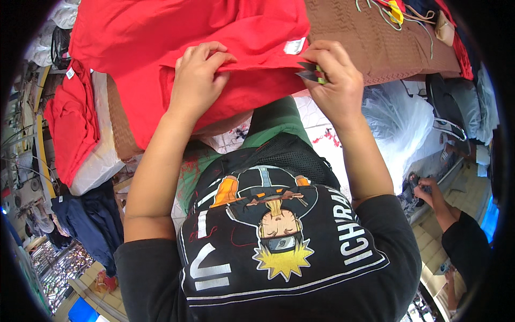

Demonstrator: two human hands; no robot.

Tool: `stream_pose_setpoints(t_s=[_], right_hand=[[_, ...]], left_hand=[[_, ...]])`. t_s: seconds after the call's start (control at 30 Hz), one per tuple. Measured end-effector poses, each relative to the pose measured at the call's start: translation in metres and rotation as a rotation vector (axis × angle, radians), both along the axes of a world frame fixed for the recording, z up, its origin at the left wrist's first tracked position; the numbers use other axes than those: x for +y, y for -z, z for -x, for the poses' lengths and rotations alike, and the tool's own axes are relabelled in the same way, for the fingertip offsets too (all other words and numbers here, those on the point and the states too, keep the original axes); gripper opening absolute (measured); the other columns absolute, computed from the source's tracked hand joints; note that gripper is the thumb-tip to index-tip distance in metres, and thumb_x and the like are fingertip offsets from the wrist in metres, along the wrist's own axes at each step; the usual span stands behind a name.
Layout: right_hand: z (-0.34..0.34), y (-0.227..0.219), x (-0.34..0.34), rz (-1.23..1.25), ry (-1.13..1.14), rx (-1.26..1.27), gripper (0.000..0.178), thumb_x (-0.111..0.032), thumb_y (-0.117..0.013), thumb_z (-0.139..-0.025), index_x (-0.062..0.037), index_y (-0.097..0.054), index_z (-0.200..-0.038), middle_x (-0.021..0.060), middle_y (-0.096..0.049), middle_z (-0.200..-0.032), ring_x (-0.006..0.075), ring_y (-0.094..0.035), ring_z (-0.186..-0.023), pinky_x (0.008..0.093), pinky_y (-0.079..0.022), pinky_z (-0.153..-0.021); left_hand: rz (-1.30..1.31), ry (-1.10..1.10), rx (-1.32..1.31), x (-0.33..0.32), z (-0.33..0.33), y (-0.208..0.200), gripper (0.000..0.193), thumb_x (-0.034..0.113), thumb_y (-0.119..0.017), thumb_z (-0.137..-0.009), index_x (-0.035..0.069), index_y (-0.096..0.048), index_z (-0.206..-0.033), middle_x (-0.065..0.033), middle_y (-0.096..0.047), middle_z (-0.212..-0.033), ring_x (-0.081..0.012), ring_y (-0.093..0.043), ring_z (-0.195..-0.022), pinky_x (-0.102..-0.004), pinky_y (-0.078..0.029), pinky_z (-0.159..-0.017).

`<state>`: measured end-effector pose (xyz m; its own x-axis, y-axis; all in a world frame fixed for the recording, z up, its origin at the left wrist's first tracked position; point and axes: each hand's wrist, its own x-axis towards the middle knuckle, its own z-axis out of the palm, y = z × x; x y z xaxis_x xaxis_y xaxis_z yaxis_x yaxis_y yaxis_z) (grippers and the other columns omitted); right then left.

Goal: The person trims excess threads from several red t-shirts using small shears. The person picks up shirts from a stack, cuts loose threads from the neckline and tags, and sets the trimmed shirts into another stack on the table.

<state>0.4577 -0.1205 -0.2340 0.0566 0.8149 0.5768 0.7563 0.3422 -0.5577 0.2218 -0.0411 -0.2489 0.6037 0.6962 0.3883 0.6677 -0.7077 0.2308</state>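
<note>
A red garment [241, 32] is spread over the brown-covered table and hangs down over its near edge. My left hand [198, 80] pinches a fold of it near the middle, with thumb and forefinger closed on the cloth. My right hand [338, 80] is closed around small thread snips [308, 74] with dark blades and a bit of green at the grip. The blades point left, beside the right end of the raised red edge. Whether the right fingertips also grip the cloth, I cannot tell. A white label [294, 46] lies on the garment near my right fingers.
Brown quilted cloth [386, 43] covers the table, with cords and a yellow piece [396, 12] at the far right. More red cloth [75, 121] and navy cloth [91, 220] hang at left. A clear plastic bag [399, 115] stands at right. Another person's arm [442, 212] shows at lower right.
</note>
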Motion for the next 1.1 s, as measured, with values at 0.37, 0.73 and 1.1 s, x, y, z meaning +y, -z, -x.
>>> stream_pose_setpoints(t_s=[0.37,0.73,1.1], right_hand=[[-0.039,0.008,-0.007,0.680,-0.599,1.076,0.012,-0.016,-0.065,-0.090,-0.0045,-0.062,-0.091,-0.0031,-0.058,-0.066,0.0052,-0.046,-0.048,0.0222,-0.035,-0.044],[-0.070,0.044,-0.022,0.858,-0.219,1.190,0.026,-0.029,-0.064,-0.090,-0.0109,-0.056,-0.073,-0.0065,-0.041,-0.047,0.0030,-0.028,-0.034,0.0221,-0.017,-0.035],[-0.030,-0.017,0.039,0.066,0.010,0.426,0.051,0.003,-0.072,-0.077,-0.0059,-0.059,-0.125,-0.0066,-0.050,-0.075,0.0014,-0.043,-0.064,0.0154,-0.037,-0.060]], left_hand=[[0.065,0.117,-0.421,0.076,-0.043,-0.125,0.028,0.023,-0.073,-0.077,0.005,-0.062,-0.096,-0.0058,-0.067,-0.091,-0.0212,-0.065,-0.083,-0.0325,-0.050,-0.076],[-0.158,0.231,-0.087,0.116,-0.105,-0.035,0.026,0.018,-0.074,-0.069,0.012,-0.062,-0.091,-0.0072,-0.062,-0.090,-0.0249,-0.063,-0.086,-0.0351,-0.052,-0.072],[-0.096,0.131,-0.478,0.028,-0.129,-0.054,0.025,0.020,-0.066,-0.071,0.005,-0.064,-0.091,-0.0158,-0.067,-0.084,-0.0308,-0.068,-0.074,-0.0423,-0.056,-0.064]])
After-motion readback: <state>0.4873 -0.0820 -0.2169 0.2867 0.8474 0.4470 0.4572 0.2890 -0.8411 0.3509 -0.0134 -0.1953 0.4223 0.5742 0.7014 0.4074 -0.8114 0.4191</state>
